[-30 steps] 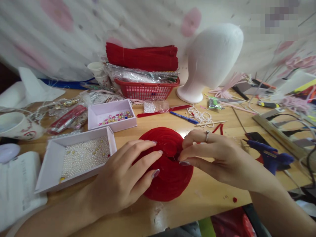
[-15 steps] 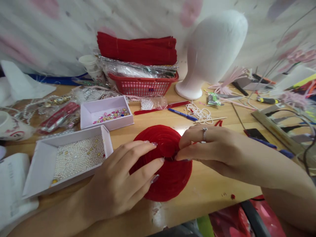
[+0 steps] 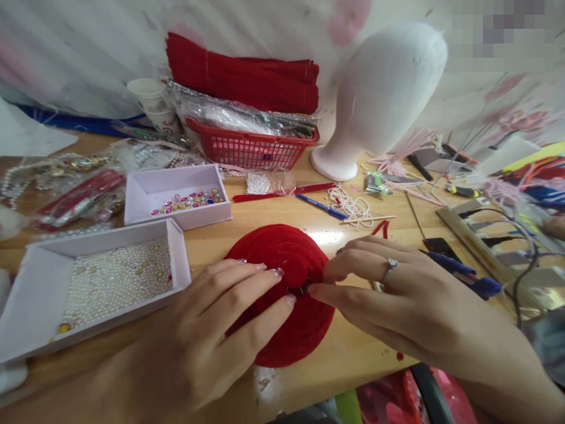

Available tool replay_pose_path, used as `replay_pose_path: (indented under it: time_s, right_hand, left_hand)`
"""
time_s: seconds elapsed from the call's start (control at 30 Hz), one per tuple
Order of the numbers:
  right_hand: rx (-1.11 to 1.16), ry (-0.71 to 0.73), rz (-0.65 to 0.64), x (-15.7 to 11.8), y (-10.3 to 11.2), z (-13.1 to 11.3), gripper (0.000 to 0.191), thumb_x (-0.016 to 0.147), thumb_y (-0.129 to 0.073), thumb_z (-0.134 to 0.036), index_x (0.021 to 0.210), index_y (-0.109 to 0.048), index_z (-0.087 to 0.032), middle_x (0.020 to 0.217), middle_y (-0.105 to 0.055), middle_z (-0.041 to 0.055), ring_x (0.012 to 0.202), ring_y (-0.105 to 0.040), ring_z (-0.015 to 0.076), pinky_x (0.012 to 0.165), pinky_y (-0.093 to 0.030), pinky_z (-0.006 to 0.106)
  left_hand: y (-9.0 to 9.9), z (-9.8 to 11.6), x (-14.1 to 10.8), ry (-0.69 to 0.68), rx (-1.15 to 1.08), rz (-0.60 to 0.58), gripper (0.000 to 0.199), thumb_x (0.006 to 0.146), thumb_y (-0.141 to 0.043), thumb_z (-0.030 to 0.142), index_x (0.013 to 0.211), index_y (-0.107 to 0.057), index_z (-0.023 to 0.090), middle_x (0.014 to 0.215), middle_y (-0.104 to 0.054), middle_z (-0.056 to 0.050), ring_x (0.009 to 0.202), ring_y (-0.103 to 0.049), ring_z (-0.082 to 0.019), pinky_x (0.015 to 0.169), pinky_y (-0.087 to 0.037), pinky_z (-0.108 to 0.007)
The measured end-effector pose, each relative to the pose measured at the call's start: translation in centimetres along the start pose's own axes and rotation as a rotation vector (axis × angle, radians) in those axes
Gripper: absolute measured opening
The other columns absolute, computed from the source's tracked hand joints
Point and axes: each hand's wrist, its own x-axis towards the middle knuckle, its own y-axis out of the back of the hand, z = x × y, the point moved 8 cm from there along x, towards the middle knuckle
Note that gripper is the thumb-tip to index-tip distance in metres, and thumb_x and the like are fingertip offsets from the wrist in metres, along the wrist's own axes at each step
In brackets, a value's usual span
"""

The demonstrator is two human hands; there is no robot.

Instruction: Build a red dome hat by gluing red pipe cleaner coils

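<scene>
A round red disc (image 3: pixel 293 344) of coiled fuzzy strands lies on the table, with a smaller raised round at its middle. My left hand (image 3: pixel 225 318) rests over its left side, fingers stretched out and apart, thumb tip close to the middle. From the right, my right hand (image 3: pixel 392 294), wearing a ring, pinches thumb and forefinger at the edge of the raised round. Thin, shiny bits, perhaps wire, show in a dark gap between the two thumbs; what the pinch holds is mostly hidden.
Left stand a box of pearl beads (image 3: pixel 119 282) and a box of gems (image 3: pixel 189 203). Behind are a red basket (image 3: pixel 256 147) with red fuzzy stems (image 3: pixel 242 76) and a white foam head (image 3: pixel 388 88). A blue pen (image 3: pixel 321 207), pliers (image 3: pixel 463 274) and power strip (image 3: pixel 481 253) lie rightward.
The view has shifted slightly, so the boxes and disc appear further left. Both hands keep their places on the disc; the right hand's fingers have turned a little.
</scene>
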Motion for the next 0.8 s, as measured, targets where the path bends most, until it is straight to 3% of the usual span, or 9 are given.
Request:
replay_pose_path:
  time_s: [0.23,0.4,0.6,0.8]
  right_hand:
    - [0.001,-0.022,0.017,-0.2,0.1,-0.4,0.018,0.098,-0.051,-0.014,0.101,-0.069,-0.014,0.094,-0.07,0.0093,0.08,-0.063,0.0182,0.067,-0.048,0.032]
    - [-0.002,-0.064,0.064,-0.5,0.5,-0.6,0.019,0.096,-0.051,-0.01,0.1,-0.069,-0.014,0.096,-0.073,0.0096,0.086,-0.066,0.0202,0.074,-0.052,0.035]
    - [0.016,-0.142,0.188,-2.3,1.2,-0.4,0.02,0.092,-0.057,-0.012,0.108,-0.067,-0.019,0.091,-0.072,0.0066,0.082,-0.066,0.0186,0.072,-0.054,0.033]
    - [-0.041,-0.11,0.174,-1.9,-0.1,-1.0,0.017,0.093,-0.058,-0.016,0.105,-0.071,-0.014,0.087,-0.071,0.0088,0.078,-0.065,0.0182,0.065,-0.053,0.029]
  left_hand:
    - [-0.5,0.8,-0.1,0.104,0.058,-0.01,0.043,0.095,-0.045,0.007,0.133,-0.059,0.024,0.134,-0.053,-0.011,0.13,-0.05,-0.028,0.11,-0.045,-0.051]
    - [-0.6,0.8,-0.5,0.194,0.097,0.103,0.044,0.094,-0.052,0.01,0.133,-0.058,0.029,0.132,-0.058,-0.007,0.128,-0.053,-0.026,0.11,-0.047,-0.05]
    - [-0.7,1.0,-0.2,0.133,0.115,0.031,0.043,0.096,-0.047,0.008,0.135,-0.058,0.024,0.134,-0.053,-0.01,0.132,-0.048,-0.027,0.114,-0.041,-0.049]
    - [-0.4,1.1,0.1,0.099,0.099,0.018,0.042,0.096,-0.048,0.007,0.135,-0.057,0.02,0.135,-0.05,-0.012,0.134,-0.045,-0.028,0.113,-0.039,-0.048]
